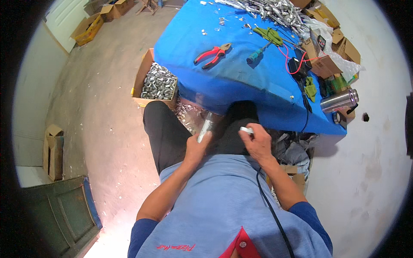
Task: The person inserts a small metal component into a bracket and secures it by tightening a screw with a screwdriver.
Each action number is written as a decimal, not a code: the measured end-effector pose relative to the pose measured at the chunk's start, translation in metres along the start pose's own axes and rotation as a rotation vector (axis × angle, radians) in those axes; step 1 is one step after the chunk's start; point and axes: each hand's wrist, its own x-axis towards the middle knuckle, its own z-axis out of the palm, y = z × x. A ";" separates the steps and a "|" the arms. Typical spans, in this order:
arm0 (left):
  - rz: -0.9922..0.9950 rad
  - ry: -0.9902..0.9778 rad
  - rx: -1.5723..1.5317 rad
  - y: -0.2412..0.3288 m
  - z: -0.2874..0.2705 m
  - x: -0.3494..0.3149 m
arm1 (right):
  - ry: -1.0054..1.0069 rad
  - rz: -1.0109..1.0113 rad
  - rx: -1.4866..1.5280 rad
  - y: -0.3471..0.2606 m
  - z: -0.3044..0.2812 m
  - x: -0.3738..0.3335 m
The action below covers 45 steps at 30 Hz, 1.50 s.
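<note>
Over my lap, my left hand point(197, 147) is closed round a slim silvery-white tube point(206, 125) that points up and away from me. To its right, apart from the tube, my right hand point(258, 143) pinches a small white cylindrical piece point(246, 130) between thumb and fingers. Ahead of my hands, red-handled pliers point(216, 54) lie on the blue-covered table point(180, 38). A screwdriver with a teal handle point(254, 56) rests to their right, by a green cloth point(269, 35).
A cardboard box point(140, 79) of small metal cylinders point(158, 81) stands beside my left knee. Silvery metal parts point(271, 10) are heaped at the table's far end. On the right are a steel flask point(340, 101), red and black cables point(287, 60) and open cartons point(320, 62).
</note>
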 end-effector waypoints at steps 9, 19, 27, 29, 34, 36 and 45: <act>-0.028 -0.216 -0.101 0.012 0.009 -0.008 | 0.198 0.475 -0.383 0.163 -0.081 -0.182; 0.046 -0.315 0.056 0.011 0.026 -0.015 | 0.353 0.912 -0.485 0.199 -0.136 -0.264; 0.166 -0.313 0.268 0.028 0.043 -0.027 | -0.009 0.430 0.622 0.002 -0.043 -0.058; 0.191 -0.305 0.217 0.020 0.042 -0.026 | -0.047 0.322 0.690 -0.015 -0.029 -0.041; 0.224 -0.275 0.359 0.017 0.039 -0.023 | -0.091 0.162 0.483 -0.015 -0.017 -0.025; 0.239 -0.270 0.407 0.016 0.039 -0.023 | -0.126 0.165 0.479 -0.014 -0.013 -0.024; 0.311 -0.256 0.480 0.017 0.038 -0.022 | -0.196 0.342 0.496 -0.018 -0.003 -0.019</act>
